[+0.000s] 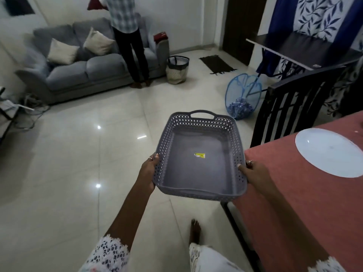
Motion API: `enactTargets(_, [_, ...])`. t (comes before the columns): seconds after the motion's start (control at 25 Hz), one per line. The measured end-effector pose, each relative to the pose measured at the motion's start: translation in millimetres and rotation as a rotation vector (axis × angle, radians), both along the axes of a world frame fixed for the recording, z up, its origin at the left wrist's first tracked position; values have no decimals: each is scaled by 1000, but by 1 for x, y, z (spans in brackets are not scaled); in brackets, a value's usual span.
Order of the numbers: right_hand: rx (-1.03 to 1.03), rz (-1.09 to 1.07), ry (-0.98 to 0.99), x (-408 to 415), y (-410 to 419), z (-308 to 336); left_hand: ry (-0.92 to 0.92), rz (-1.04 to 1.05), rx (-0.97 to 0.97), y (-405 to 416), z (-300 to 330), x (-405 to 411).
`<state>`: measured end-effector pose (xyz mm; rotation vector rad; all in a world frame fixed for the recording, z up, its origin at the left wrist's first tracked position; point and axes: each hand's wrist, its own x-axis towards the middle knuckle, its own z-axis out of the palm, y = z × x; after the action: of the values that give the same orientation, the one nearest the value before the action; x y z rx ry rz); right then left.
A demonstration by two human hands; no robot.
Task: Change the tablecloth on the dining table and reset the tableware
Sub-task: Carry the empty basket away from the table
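I hold an empty grey plastic basket (198, 122) with perforated walls level above the floor, beside the table's left corner. My left hand (149, 171) grips its left wall and my right hand (253, 172) grips its right wall. A small yellow sticker lies on the basket's bottom. The dining table on the right is covered by a pinkish-red tablecloth (298, 193). On the cloth lies a white plate (330, 152), partly cut off by the frame's right edge.
A dark wooden chair (290, 103) stands at the table's far end. A blue mesh hamper (242, 95) with cloth inside and a round laundry bag (177, 69) stand on the tiled floor. Another person (127, 36) stands before a grey sofa (78, 69). Cables lie at left.
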<state>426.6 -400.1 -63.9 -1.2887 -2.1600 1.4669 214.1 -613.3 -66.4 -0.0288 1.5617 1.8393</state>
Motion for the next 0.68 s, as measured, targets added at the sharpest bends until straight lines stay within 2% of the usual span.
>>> enactTargets(0.4, [-57, -242, -109, -212, 210, 1, 17, -162, -37, 253, 16, -239])
enactTargets(0.52, [-122, -316, -133, -272, 280, -8, 19, -221, -71, 348, 6, -310])
enactTargets(0.68, [-111, -430, -151, -339, 373, -7, 33, -349, -94, 476, 0, -386])
